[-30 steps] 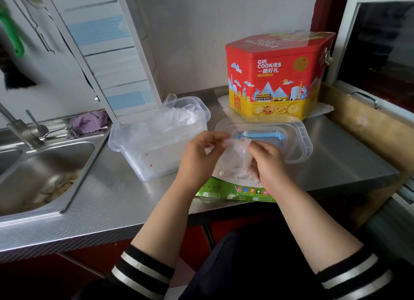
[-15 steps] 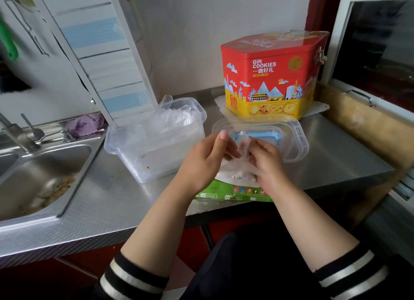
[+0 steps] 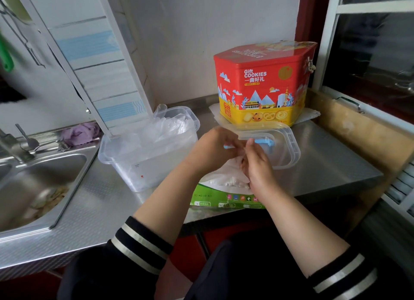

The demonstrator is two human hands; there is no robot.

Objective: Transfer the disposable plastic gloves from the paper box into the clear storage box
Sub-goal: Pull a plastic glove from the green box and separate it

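Since before: both hands have closed together over the paper box, my left hand (image 3: 211,147) now meeting my right hand (image 3: 257,165).
Grip: fingertips of both hands pinch a bunched tuft of gloves (image 3: 226,176); exact finger hold is partly hidden.
Where: the tuft still sits at the mouth of the paper box (image 3: 224,200); the clear storage box (image 3: 125,163), to the left, already holds a heap.
Handling: I judge them feather-light, limp, slippery and clingy.
Take hold: gather a thick bundle near its middle, not one stray film.
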